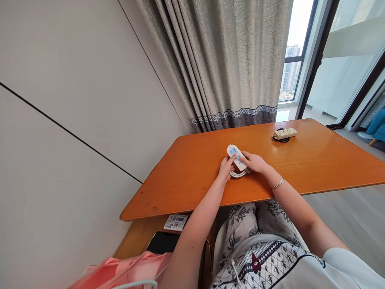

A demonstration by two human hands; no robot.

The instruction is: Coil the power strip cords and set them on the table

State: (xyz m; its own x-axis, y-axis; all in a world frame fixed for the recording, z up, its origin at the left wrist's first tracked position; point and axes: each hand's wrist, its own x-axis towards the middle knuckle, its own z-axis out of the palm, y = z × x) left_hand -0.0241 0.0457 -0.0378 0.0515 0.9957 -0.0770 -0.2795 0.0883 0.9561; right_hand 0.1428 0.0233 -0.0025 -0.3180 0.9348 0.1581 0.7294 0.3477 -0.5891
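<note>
A white power strip (233, 149) with light-blue socket faces is held over the near middle of the wooden table, tilted so its sockets face up toward me. My left hand (226, 167) grips its left side, thumb on the socket face. On the opposite side my right hand (254, 162) holds the lower right part, with its thumb pressed on the top face. The strip's white cord (238, 175) is looped in a coil beneath it, close to the fingers of both hands. The fingers under the strip are mostly hidden.
On the orange-brown table (186, 172), a cream power strip (285, 133) with a black cord lies at the far right. Below the left edge, a lower surface bears a black flat object (163, 242), a printed white box (176, 222) and a pink bag (129, 271). A curtain (240, 60) hangs behind.
</note>
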